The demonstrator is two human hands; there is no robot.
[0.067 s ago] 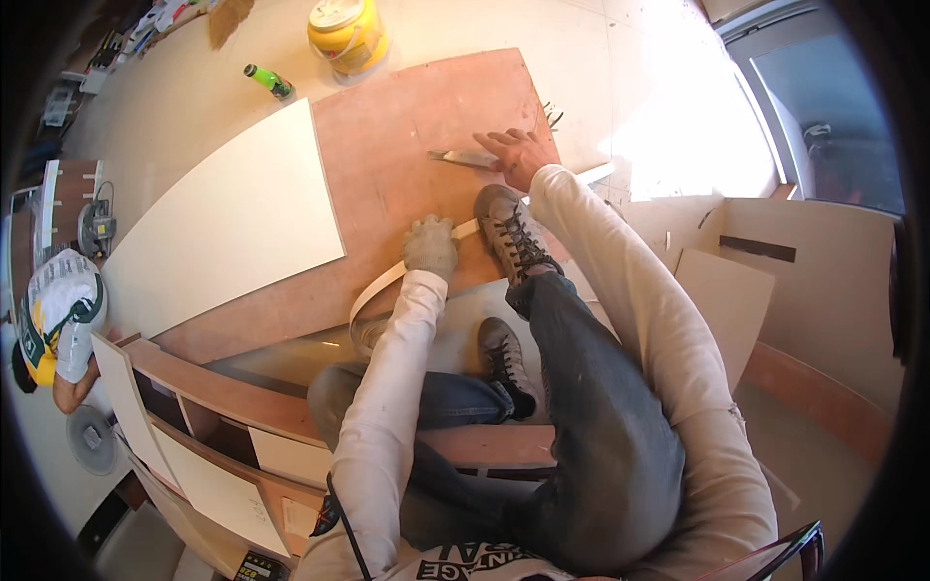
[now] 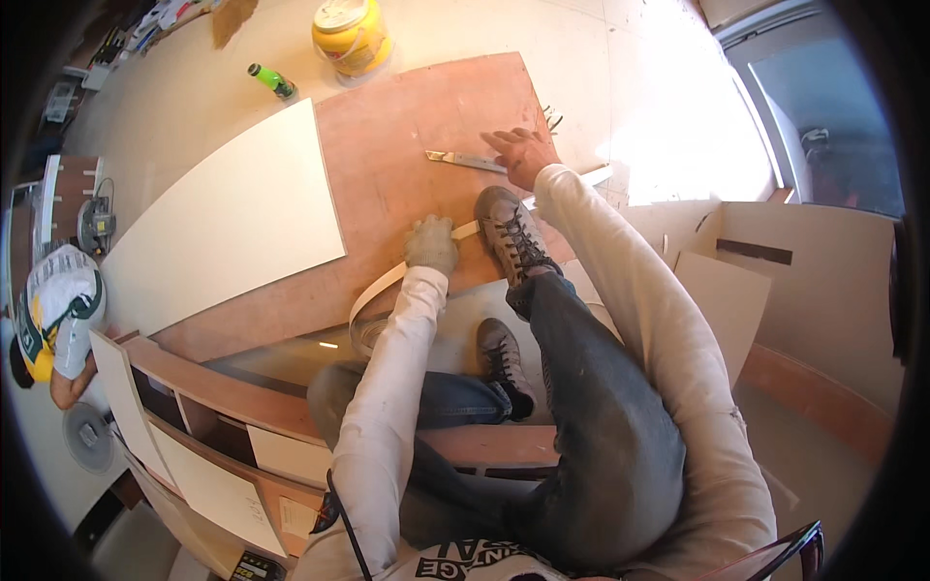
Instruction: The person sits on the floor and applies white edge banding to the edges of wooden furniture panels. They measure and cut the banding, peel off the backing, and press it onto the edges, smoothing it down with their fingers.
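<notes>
My left hand point(image 2: 431, 244), in a grey work glove, is closed on a pale narrow strip point(image 2: 376, 290). The strip curls down below the hand, runs under my right shoe point(image 2: 509, 228) and shows again farther right point(image 2: 593, 176). My bare right hand point(image 2: 523, 155) is over the board's right part with fingers stretched out and apart. A utility knife point(image 2: 463, 160) lies just below those fingers, its far end close to the palm; whether the hand touches it I cannot tell. Under all this is a large reddish plywood board point(image 2: 387, 145).
A white curved panel point(image 2: 242, 213) lies on the board's left. Beyond are a green bottle point(image 2: 271, 81) and a yellow bucket point(image 2: 351, 44). A co-worker point(image 2: 60, 310) bends at the far left near a circular saw point(image 2: 97, 228). A curved wooden frame point(image 2: 223, 382) stands before my legs.
The knife looks sharper and slightly turned, with more of its handle showing below my right hand. My left hand stays on the strip.
</notes>
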